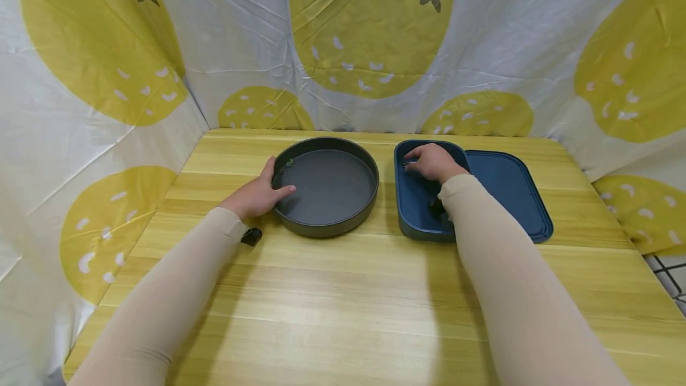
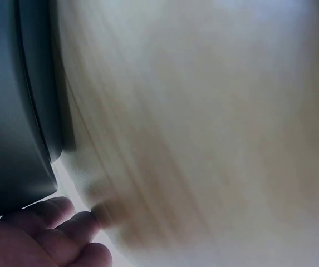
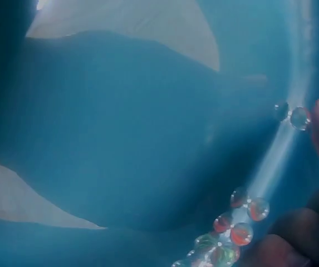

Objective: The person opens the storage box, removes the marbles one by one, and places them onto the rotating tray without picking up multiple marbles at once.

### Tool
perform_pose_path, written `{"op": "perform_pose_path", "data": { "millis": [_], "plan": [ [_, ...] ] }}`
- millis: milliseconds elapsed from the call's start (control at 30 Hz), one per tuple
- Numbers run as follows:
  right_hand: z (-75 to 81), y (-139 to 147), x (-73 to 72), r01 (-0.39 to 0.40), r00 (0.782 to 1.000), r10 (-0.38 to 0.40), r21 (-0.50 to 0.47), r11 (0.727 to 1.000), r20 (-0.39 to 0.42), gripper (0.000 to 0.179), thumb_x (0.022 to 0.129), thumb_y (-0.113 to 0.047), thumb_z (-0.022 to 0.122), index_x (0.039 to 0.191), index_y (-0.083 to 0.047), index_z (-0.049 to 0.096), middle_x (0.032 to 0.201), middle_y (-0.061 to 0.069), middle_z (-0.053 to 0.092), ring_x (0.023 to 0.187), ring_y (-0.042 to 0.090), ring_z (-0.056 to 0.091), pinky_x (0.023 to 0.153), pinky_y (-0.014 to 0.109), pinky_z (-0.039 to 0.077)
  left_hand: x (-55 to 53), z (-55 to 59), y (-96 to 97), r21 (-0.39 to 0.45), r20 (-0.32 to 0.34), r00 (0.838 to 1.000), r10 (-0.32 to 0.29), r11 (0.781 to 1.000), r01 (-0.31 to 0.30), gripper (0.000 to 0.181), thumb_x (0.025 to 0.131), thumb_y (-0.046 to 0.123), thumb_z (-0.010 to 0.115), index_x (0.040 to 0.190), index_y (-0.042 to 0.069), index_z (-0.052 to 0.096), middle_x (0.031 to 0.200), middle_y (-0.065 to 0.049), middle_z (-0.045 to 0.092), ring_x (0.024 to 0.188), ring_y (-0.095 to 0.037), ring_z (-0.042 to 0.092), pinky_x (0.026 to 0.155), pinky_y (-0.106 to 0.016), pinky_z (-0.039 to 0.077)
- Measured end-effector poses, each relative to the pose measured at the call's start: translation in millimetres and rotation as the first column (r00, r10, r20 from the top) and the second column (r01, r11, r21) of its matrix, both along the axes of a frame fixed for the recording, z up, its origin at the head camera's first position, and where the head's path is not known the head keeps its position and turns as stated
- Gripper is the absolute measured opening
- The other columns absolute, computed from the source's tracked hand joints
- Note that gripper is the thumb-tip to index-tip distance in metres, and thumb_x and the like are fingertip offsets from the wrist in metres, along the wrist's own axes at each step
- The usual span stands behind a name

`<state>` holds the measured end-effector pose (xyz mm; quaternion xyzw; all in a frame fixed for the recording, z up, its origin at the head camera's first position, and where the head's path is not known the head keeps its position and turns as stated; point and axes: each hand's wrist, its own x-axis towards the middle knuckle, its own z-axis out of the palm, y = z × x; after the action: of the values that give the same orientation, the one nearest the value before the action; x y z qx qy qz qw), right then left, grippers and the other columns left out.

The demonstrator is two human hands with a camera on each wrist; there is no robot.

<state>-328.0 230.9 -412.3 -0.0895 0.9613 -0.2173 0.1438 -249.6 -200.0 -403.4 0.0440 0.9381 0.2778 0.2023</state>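
Note:
My left hand (image 1: 257, 195) holds the near-left side of a round dark grey pan (image 1: 332, 189), thumb over the rim and fingers along the outer wall. A few small greenish glass marbles (image 1: 290, 163) lie inside the pan against its left wall. My right hand (image 1: 433, 162) reaches into a deep blue rectangular container (image 1: 407, 207) with rounded corners, thumb and fingers apart. In the right wrist view, a fingertip is close to one clear marble (image 3: 300, 118). Several red and green marbles (image 3: 241, 233) lie along the container's wall below it, mirrored in the surface.
A flat blue lid (image 1: 506, 189) lies on the table, partly behind the container's right side. The wooden table (image 1: 332, 290) meets a white cloth with yellow fruit prints (image 1: 370, 22) at the back and sides. Black wrist devices show at the left sleeve (image 1: 252, 236).

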Motion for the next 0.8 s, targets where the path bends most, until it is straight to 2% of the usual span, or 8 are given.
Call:
{"op": "perform_pose_path", "data": {
  "millis": [200,600,800],
  "plan": [
    [0.9,-2,2.5,-0.005,1.000,0.004,0.020,1.000,0.020,0.038,0.105,-0.018,0.065,0.141,-0.005,0.068,0.153,0.023,0.056,0.140,0.044,0.052,0.116,0.057,0.044,-0.9,-1.3,-0.4,0.012,-0.008,1.000,0.002,1.000,-0.002,0.106,0.104,0.064,0.053,0.168,0.021,-0.020,0.176,-0.022,0.011,0.156,-0.046,0.033,0.125,-0.062,0.030],
    [-1.0,-16,0.9,-0.089,0.996,0.087,0.082,0.993,0.022,0.034,0.103,-0.019,0.068,0.133,-0.002,0.072,0.143,0.022,0.064,0.137,0.043,0.055,0.114,0.056,0.045,-1.2,-0.8,-1.3,0.006,-0.006,1.000,0.000,1.000,0.000,0.106,0.104,0.064,0.052,0.167,0.021,-0.022,0.177,-0.021,0.009,0.156,-0.046,0.032,0.126,-0.062,0.029],
    [-1.9,-17,1.3,-0.091,0.996,0.090,0.084,0.992,0.010,0.033,0.103,-0.019,0.068,0.132,-0.002,0.072,0.141,0.022,0.066,0.134,0.043,0.057,0.113,0.056,0.046,-0.6,-1.4,-0.4,0.010,-0.005,1.000,-0.001,1.000,0.001,0.106,0.104,0.063,0.052,0.167,0.021,-0.022,0.177,-0.021,0.009,0.156,-0.046,0.031,0.126,-0.062,0.029]
  ]
}}
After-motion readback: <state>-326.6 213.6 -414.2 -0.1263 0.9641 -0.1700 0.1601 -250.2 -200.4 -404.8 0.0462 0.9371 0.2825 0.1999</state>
